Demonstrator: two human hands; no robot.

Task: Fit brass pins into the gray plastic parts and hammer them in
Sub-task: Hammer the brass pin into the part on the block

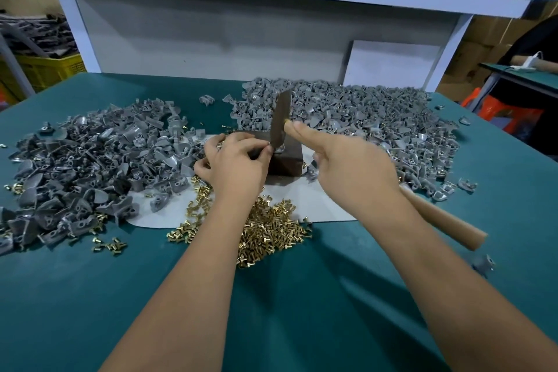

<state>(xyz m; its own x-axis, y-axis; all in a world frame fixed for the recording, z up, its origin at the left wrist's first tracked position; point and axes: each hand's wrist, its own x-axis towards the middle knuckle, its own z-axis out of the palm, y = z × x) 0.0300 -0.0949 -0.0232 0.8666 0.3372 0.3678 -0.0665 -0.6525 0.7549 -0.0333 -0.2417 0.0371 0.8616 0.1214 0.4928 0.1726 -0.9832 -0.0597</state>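
A dark metal block (288,161) stands on a white sheet (320,202) at mid-table. My left hand (238,160) pinches a small gray plastic part (279,148) on top of the block. My right hand (347,160) grips a hammer, index finger stretched forward. Its dark head (280,118) is blurred and points down just above the part. The wooden handle (447,220) sticks out behind my wrist. A brass pin seems to show at my right fingertip. Loose brass pins (268,232) lie heaped in front of the block.
A heap of gray plastic parts (90,160) lies left of the block, a larger heap (362,118) behind and to its right. The green table (302,311) ends at a white back panel (211,39). A yellow crate (45,69) stands off the table's far left.
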